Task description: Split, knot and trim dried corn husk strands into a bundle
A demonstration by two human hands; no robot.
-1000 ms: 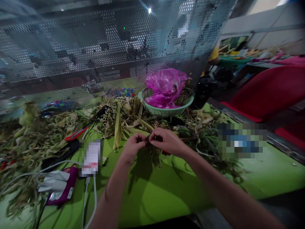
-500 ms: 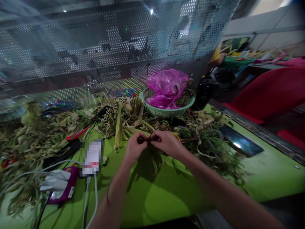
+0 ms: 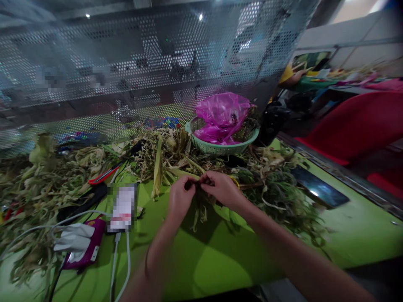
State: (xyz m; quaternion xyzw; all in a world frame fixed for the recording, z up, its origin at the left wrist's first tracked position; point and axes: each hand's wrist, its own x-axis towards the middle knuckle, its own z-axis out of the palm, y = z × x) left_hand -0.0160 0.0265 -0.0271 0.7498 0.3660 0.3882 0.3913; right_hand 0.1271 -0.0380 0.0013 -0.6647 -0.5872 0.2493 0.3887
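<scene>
Where the left hand [image 3: 181, 198] and right hand [image 3: 223, 189] meet above the counter [image 3: 201, 272] in the head view, their fingers pinch a dark plant strand [image 3: 197, 184] between the tips; curled leaves [image 3: 196, 217] show just nearer, a green basket [image 3: 217, 148] farther, slightly right.

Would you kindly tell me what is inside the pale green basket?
The basket holds a crumpled pink plastic bag, with brownish material at its right; the bag covers whatever lies beneath it.

Dried strips [image 3: 198, 216] below hands [image 3: 181, 198] swung farther left.
</scene>
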